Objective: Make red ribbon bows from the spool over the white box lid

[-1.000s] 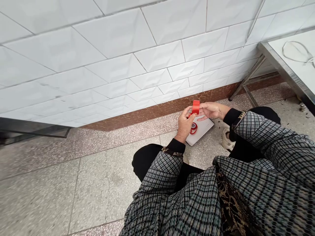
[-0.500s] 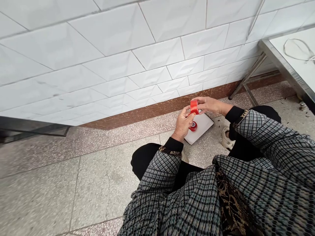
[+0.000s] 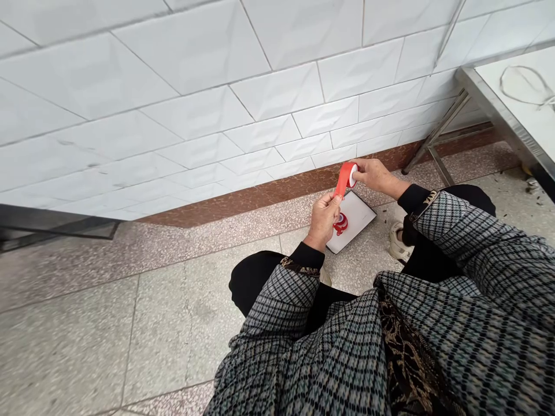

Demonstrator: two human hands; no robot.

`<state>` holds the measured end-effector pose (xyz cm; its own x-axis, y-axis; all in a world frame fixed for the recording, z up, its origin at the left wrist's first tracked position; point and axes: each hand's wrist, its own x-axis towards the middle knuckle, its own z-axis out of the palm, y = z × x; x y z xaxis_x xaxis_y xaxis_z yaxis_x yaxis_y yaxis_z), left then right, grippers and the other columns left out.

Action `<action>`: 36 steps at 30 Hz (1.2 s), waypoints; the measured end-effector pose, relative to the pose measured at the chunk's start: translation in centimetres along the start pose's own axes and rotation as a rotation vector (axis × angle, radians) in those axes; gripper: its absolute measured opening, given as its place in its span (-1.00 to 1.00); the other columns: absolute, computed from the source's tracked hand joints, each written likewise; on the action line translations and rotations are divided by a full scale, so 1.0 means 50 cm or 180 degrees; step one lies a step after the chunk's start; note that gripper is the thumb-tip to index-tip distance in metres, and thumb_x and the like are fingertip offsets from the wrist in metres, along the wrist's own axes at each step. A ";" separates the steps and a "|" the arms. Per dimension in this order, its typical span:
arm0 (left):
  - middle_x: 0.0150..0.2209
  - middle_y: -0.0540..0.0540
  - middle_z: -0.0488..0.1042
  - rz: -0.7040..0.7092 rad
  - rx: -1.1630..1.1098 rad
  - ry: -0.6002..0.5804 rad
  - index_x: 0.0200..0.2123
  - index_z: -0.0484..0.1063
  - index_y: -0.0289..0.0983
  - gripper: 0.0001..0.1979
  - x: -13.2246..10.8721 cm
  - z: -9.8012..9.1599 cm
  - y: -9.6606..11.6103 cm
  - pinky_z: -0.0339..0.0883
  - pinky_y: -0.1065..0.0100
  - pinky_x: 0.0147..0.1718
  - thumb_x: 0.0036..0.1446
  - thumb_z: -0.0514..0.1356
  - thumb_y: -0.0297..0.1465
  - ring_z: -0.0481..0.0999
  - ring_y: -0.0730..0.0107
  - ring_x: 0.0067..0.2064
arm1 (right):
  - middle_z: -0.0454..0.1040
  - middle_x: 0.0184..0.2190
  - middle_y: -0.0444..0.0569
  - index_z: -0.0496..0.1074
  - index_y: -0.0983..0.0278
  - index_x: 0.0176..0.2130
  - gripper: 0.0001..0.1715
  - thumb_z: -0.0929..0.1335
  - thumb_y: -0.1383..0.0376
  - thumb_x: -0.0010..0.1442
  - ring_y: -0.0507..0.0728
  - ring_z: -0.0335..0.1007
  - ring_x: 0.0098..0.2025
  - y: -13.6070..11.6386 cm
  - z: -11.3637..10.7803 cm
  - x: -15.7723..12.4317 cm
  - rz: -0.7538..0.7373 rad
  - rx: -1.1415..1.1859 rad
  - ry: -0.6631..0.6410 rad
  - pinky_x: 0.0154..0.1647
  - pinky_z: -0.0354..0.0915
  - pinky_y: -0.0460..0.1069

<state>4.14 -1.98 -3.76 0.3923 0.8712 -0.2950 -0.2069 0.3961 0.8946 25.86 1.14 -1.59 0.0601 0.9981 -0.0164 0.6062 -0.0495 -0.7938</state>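
A roll of red tape (image 3: 346, 176) with a white core is held up between my two hands. My right hand (image 3: 376, 174) grips the roll at its core side. My left hand (image 3: 323, 219) pinches the free end of the tape, and a short red strip stretches between the hand and the roll. Below them, a shallow white tray or box lid (image 3: 356, 216) with a dark edge lies on the floor. On it rests another red roll (image 3: 341, 223), partly hidden behind my left hand.
A white tiled wall (image 3: 277, 133) with a brown skirting (image 3: 243, 202) rises in front. To the right stands a metal-framed table (image 3: 498, 104) with a white cable (image 3: 524, 86) on it. A dark object (image 3: 56, 228) juts in at the left. My shoe (image 3: 399, 244) is beside the tray.
My right hand has moved slightly up and right with the roll, which has turned to show its white core. A strip of tape now runs down to my left hand.
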 end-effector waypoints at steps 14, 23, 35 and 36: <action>-0.67 0.18 0.19 -0.0098 -0.0024 0.0011 -0.37 0.57 -0.30 -0.61 0.005 0.008 -0.001 -0.14 0.48 -0.62 0.10 0.54 -0.11 0.03 0.66 -0.65 | 0.62 -0.48 -0.09 0.64 0.27 -0.41 -0.74 0.40 0.52 0.20 0.06 0.49 -0.36 -0.056 0.030 -0.027 0.1615 0.2179 -0.0453 -0.21 0.47 -0.10; -0.64 0.13 0.26 -0.0028 0.0099 0.0127 -0.39 0.58 -0.29 -0.58 0.010 0.011 -0.010 -0.05 0.48 -0.59 0.08 0.55 -0.07 0.13 0.63 -0.61 | 0.68 -0.41 0.03 0.58 0.31 -0.39 -0.75 0.40 0.54 0.28 0.09 0.56 -0.36 -0.073 0.041 -0.038 0.2070 0.2879 -0.0649 -0.13 0.56 -0.03; -0.56 0.13 0.27 -0.0045 0.0456 0.0546 -0.40 0.46 -0.26 -0.62 0.016 0.014 -0.013 -0.05 0.43 -0.54 0.14 0.54 -0.17 0.09 0.60 -0.56 | 0.70 -0.35 0.06 0.61 0.32 -0.26 -0.88 0.46 0.48 0.35 0.11 0.56 -0.30 -0.069 0.038 -0.039 0.2239 0.2967 -0.0906 -0.04 0.54 0.01; -0.55 0.14 0.27 0.0049 0.0468 0.0637 -0.36 0.47 -0.25 -0.64 0.018 0.014 -0.015 -0.02 0.43 -0.52 0.13 0.55 -0.20 0.11 0.58 -0.54 | 0.70 -0.35 0.05 0.61 0.32 -0.23 -0.89 0.46 0.48 0.36 0.11 0.56 -0.30 -0.068 0.037 -0.039 0.2261 0.2970 -0.0932 -0.06 0.54 0.00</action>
<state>5.25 -1.70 -4.45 0.2017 0.9227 -0.3286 -0.0729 0.3487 0.9344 22.20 -0.57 0.02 -0.1076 0.7361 -0.6682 -0.3021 -0.6646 -0.6835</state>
